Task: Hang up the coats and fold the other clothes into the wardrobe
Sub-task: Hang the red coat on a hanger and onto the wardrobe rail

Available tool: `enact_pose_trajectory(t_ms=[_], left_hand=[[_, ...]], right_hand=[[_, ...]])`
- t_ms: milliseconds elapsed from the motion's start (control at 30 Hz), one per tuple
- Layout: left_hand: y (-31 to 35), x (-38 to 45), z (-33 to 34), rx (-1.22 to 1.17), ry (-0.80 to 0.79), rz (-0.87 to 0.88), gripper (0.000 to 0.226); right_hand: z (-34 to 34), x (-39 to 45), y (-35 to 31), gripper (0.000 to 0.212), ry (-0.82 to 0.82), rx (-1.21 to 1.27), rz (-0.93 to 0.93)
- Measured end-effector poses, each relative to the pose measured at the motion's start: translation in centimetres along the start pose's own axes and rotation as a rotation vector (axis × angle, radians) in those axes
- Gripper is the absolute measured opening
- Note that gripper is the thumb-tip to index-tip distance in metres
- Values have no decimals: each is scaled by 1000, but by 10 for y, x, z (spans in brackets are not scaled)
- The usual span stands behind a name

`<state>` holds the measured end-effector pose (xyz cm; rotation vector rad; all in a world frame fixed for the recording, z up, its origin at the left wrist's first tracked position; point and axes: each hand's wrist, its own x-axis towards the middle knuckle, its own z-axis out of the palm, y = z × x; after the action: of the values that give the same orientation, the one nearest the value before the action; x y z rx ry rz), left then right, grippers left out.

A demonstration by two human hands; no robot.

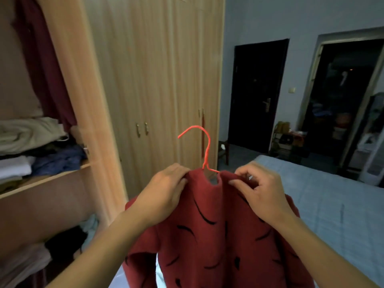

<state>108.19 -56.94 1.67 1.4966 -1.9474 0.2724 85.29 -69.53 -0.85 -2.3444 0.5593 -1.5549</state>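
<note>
A: Red fleece coat [209, 242], black dashes, on orange wire hanger [204, 146], held up betw. wardrobe [145, 69] and bed [324, 196].
B: Hands?
A: L hand [166, 190] grips left shoulder of collar; R hand [259, 190] pinches right side. Hook upright, free.

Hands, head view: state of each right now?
Left hand: grips the dark red fleece coat with black dashes at its collar.
Right hand: pinches the same collar, beside the red wire hanger.
</note>
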Motion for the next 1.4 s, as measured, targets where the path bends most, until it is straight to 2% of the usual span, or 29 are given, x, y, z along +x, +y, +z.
enact_pose_trajectory(t_ms=[167,333,433,667,767,867,1000,1100,1200,1300,1400], left_hand=[[-58,-58,-42,26,167,-181,18],[-111,-108,-97,75,287,-263,22],[-140,-133,-123,105,284,-293,25],[-212,-167,-169,251,130,-304,16],[-245,-181,-186,278,100,-391,25],[-267,-186,-193,303,94,-430,32],[-283,-178,-201,365,138,-450,22],[-296,-169,-205,446,268,-547,27],[-306,-164,-211,513,385,-604,22],[-321,-164,-220,507,391,-613,23],[-344,-169,-226,512,390,-622,18]], right_hand=[[81,19,-40,17,-93,52,-26],[152,47,-75,15,-342,70,-71],[195,54,-90,17,-455,102,-90],[289,59,-98,21,-321,323,13],[325,72,-90,26,-313,396,33],[364,85,-85,23,-344,465,24],[406,113,-76,18,-396,533,23],[430,137,-69,17,-449,568,-41],[449,158,-68,16,-482,538,-136],[469,172,-67,16,-489,508,-200],[495,179,-72,16,-489,572,-141]])
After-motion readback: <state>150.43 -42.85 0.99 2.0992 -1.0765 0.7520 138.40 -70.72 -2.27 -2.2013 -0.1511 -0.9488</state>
